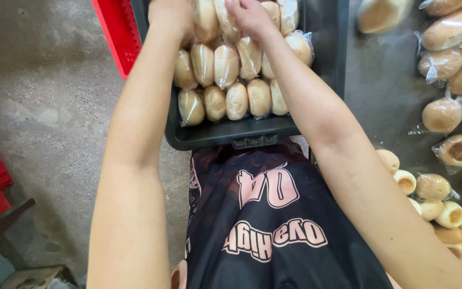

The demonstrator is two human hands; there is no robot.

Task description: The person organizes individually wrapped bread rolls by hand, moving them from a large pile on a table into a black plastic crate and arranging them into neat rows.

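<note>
Overhead, head view: both hands are sunk into wrapped buns [225, 64] packed in a black crate [327, 32]. Left hand [169, 18] is curled on one bun; right hand [249, 16] apparently pinches another's wrapper. Loose buns [445, 115] lie on the table, right.

Two bare arms reach forward over a black plastic crate [231, 136] full of pale round buns in clear wrap [225, 67]. The left hand [171, 18] and the right hand [249, 16] both touch buns at the far end. More wrapped buns [445, 115] lie to the right. A red plastic crate [114, 29] stands at the left.
</note>
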